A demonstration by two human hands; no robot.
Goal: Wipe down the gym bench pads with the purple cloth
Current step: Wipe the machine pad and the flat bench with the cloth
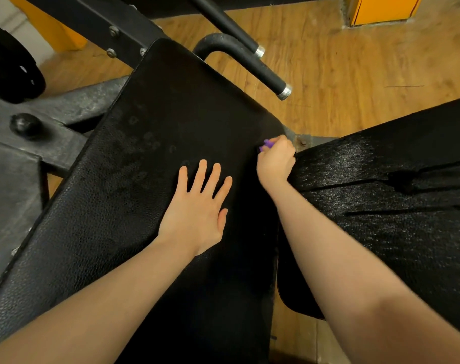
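Observation:
A long black textured bench pad (145, 153) runs diagonally through the middle of the view. A second black pad (394, 193) lies to its right, glinting in the light. My left hand (200, 206) rests flat on the long pad with fingers spread. My right hand (276, 161) is curled into a fist at the long pad's right edge, near the gap between the two pads. It grips the purple cloth (267, 145), of which only a small bunched bit shows above the fingers. Faint round marks dot the long pad's upper surface.
A black metal frame (66, 114) with bolts and a round knob (25, 124) sits to the left. Two black bars with silver end caps (284, 91) stick out above the pad. Beneath is wooden floor (355, 74), with an orange panel (381, 9) at the top right.

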